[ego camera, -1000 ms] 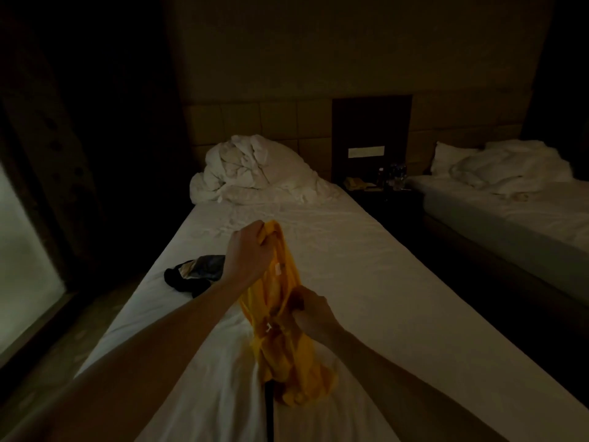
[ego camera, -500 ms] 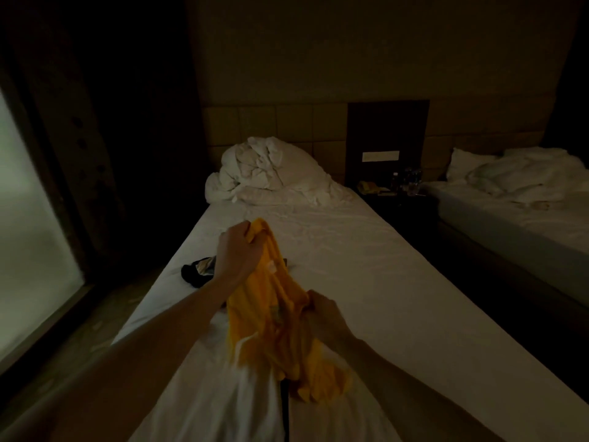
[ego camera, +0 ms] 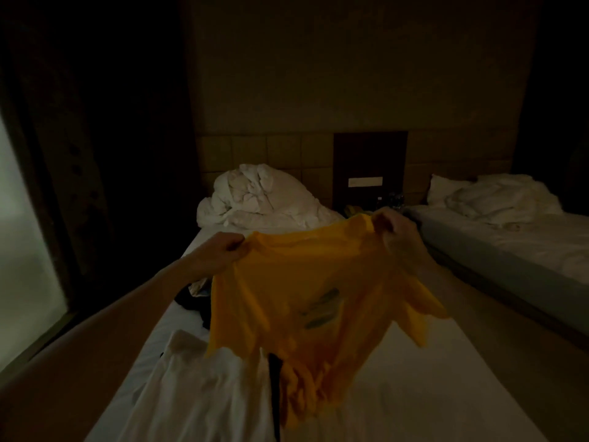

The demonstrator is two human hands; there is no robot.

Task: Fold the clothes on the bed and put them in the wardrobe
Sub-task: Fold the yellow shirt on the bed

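- While both hands pinch its shoulders, left hand (ego camera: 228, 247) and right hand (ego camera: 390, 226), the yellow T-shirt (ego camera: 306, 295) hangs spread.
- Hem trails toward the person, touching the bed (ego camera: 398, 393).

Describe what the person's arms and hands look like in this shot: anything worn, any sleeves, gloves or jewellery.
Both forearms are bare as far as the frame shows them, with no sleeve in view. The left hand and right hand wear no gloves. No watch, ring or bracelet shows, though the room is dim and the right hand is motion-blurred, so small items could be missed.
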